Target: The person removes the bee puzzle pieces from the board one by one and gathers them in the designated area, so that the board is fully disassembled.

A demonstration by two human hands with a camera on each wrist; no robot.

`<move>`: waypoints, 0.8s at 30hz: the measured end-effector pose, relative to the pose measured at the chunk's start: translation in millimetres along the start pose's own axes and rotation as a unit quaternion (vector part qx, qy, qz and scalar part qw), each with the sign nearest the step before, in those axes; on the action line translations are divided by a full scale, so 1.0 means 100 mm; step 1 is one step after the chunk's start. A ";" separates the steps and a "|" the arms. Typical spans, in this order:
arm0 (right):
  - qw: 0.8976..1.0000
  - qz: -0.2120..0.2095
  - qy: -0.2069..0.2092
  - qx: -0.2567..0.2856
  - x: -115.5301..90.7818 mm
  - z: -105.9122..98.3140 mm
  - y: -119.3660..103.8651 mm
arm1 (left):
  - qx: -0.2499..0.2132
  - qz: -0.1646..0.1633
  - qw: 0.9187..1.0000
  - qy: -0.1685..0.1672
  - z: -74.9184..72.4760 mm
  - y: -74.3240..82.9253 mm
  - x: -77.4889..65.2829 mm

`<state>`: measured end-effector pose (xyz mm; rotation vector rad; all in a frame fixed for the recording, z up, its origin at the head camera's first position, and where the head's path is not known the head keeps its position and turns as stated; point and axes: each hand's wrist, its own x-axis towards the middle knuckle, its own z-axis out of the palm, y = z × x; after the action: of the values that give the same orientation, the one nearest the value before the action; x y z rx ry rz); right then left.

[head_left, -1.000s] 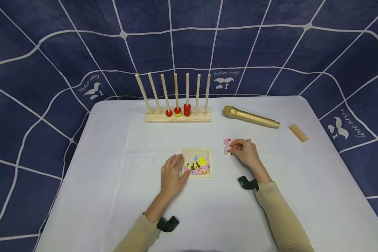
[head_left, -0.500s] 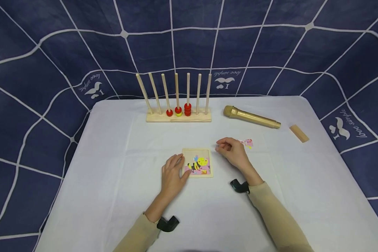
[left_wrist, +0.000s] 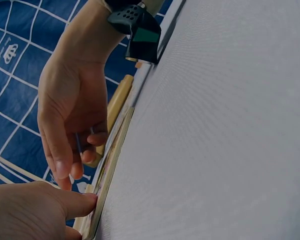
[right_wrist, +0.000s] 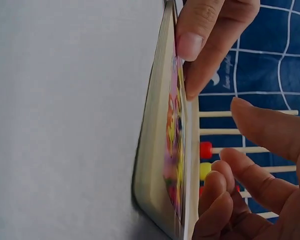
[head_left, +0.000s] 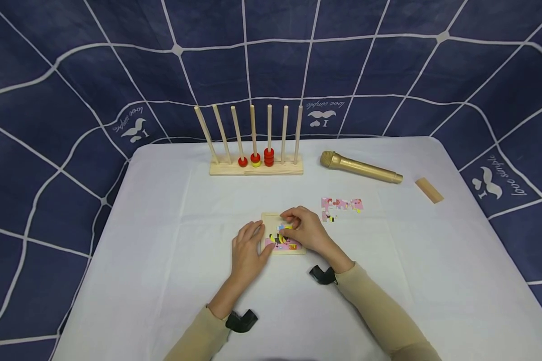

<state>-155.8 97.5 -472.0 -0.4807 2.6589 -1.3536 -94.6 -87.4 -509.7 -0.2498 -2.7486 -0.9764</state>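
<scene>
A small wooden puzzle tray lies flat on the white table, part of a bee picture fitted along its lower side. My left hand rests at its left edge, fingers extended, the thumb pressing just inside the rim. Over the upper right of the tray hovers my right hand, hiding part of the picture. In the right wrist view, thumb and fingers of the right hand are apart with nothing showing between them. Loose pink puzzle pieces lie on the table to the right of the tray.
Behind the tray stands a wooden peg stand with several upright rods and a few red and yellow beads. A gold microphone lies at the back right, with a brown flat strip beyond it. Blue gridded cloth hangs behind the table.
My right hand has moved left from the loose pieces to over the puzzle tray, bringing those pieces fully into sight. The left hand has stayed at the tray's edge.
</scene>
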 end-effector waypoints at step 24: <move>0.999 0.021 -0.016 -0.039 0.03 0.07 0.11 | 0.002 0.004 1.000 0.001 0.00 0.00 0.00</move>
<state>-159.4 96.8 -484.6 -0.4498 2.6870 -1.2251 -94.5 -87.7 -509.7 -0.2581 -2.7461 -0.9695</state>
